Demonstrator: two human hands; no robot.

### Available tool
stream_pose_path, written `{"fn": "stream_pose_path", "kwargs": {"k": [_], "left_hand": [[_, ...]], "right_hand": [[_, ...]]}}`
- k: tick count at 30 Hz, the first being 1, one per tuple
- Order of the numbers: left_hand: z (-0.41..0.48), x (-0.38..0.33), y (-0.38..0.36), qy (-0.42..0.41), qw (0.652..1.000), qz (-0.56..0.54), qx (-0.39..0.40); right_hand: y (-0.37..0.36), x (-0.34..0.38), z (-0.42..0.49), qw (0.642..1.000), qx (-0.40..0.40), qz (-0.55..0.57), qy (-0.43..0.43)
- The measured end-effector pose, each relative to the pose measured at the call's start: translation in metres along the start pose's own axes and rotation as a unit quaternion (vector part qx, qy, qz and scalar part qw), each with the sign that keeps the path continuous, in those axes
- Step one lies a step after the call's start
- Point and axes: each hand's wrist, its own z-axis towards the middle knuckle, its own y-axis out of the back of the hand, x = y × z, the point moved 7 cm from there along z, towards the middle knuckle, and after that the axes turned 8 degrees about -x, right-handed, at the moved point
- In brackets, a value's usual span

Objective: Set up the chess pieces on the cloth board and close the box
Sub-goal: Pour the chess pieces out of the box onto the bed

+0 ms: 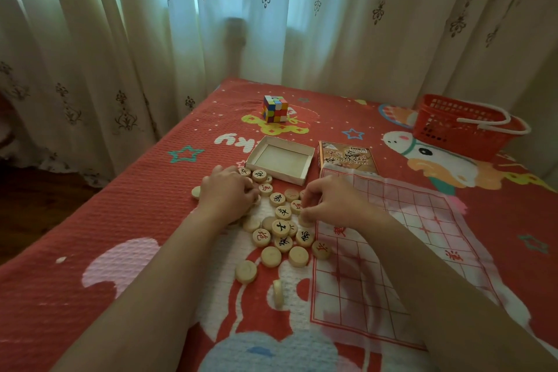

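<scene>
Several round wooden chess pieces (280, 226) lie in a loose pile on the red bedspread, some face up with red or black characters, some blank side up. One piece (278, 293) stands on edge near me. My left hand (229, 193) rests palm down on the pile's left part, fingers curled over pieces. My right hand (332, 202) pinches a piece at the pile's right edge, beside the cloth board (392, 251), which lies flat with no pieces on its grid except one piece (321, 249) on its left border. The open box tray (279, 159) sits empty behind the pile, its printed lid (347, 157) to the right.
A colourful puzzle cube (274, 108) stands farther back on the bedspread. A red plastic basket (462, 127) with white handles sits at the back right. Curtains hang behind the bed. The bed's left edge drops to a dark floor.
</scene>
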Motion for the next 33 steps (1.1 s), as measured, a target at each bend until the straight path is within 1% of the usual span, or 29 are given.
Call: {"fn": "stream_pose_path", "kwargs": {"k": [2, 4, 5, 7, 8, 9, 10, 12, 14, 16, 19, 22, 24, 25, 27, 29, 30, 33], "left_hand": [[-0.001, 0.000, -0.001, -0.006, 1.000, 0.013, 0.006], [-0.002, -0.004, 0.000, -0.017, 1.000, 0.000, -0.006], [-0.003, -0.006, 0.004, -0.024, 0.999, -0.024, -0.026], [-0.005, -0.010, 0.020, -0.041, 0.991, -0.103, -0.079], [-0.007, -0.012, 0.028, -0.052, 0.985, -0.141, -0.080], [-0.010, -0.014, 0.031, -0.067, 0.983, -0.164, -0.055], [-0.012, -0.017, 0.031, -0.084, 0.983, -0.165, -0.011], [-0.020, -0.019, 0.023, -0.108, 0.984, -0.117, 0.082], [-0.026, -0.017, 0.013, -0.106, 0.982, -0.080, 0.131], [-0.028, -0.016, 0.009, -0.101, 0.982, -0.069, 0.142], [-0.030, -0.018, 0.008, -0.122, 0.979, -0.037, 0.162], [-0.032, -0.020, 0.006, -0.133, 0.975, -0.018, 0.179], [-0.032, -0.023, 0.006, -0.141, 0.975, -0.018, 0.169], [-0.031, -0.023, 0.008, -0.138, 0.977, -0.024, 0.159], [-0.029, -0.021, 0.013, -0.111, 0.981, -0.065, 0.147], [-0.028, -0.016, 0.016, -0.064, 0.977, -0.138, 0.149], [-0.028, -0.013, 0.017, -0.051, 0.976, -0.155, 0.147], [-0.027, -0.011, 0.017, -0.058, 0.982, -0.119, 0.135]], "right_hand": [[-0.004, 0.000, -0.003, 0.999, 0.019, -0.028, 0.009], [-0.006, 0.002, -0.005, 0.999, 0.016, -0.037, 0.017], [-0.005, 0.003, -0.006, 0.999, 0.013, -0.039, 0.020], [-0.005, 0.004, -0.007, 0.999, 0.015, -0.036, 0.024], [-0.004, 0.005, -0.007, 0.999, 0.015, -0.026, 0.021], [-0.002, 0.005, -0.006, 1.000, 0.013, -0.004, 0.012], [0.000, 0.004, -0.005, 1.000, 0.007, 0.029, -0.006], [0.003, -0.002, -0.002, 0.995, -0.007, 0.084, -0.044], [0.002, -0.007, -0.002, 0.994, -0.021, 0.087, -0.062], [0.000, -0.011, -0.003, 0.996, -0.038, 0.059, -0.055], [0.000, -0.010, -0.006, 0.998, -0.049, 0.005, -0.038], [0.003, -0.004, -0.005, 0.998, -0.063, 0.008, -0.017], [0.005, 0.009, -0.004, 0.996, -0.073, 0.042, 0.014], [0.005, 0.018, -0.003, 0.995, -0.068, 0.060, 0.034], [-0.002, 0.039, -0.004, 0.994, -0.022, 0.066, 0.079], [-0.015, 0.053, -0.005, 0.993, 0.027, 0.029, 0.110], [-0.021, 0.057, -0.004, 0.992, 0.040, 0.002, 0.117], [-0.033, 0.059, -0.004, 0.989, 0.069, -0.072, 0.113]]}}
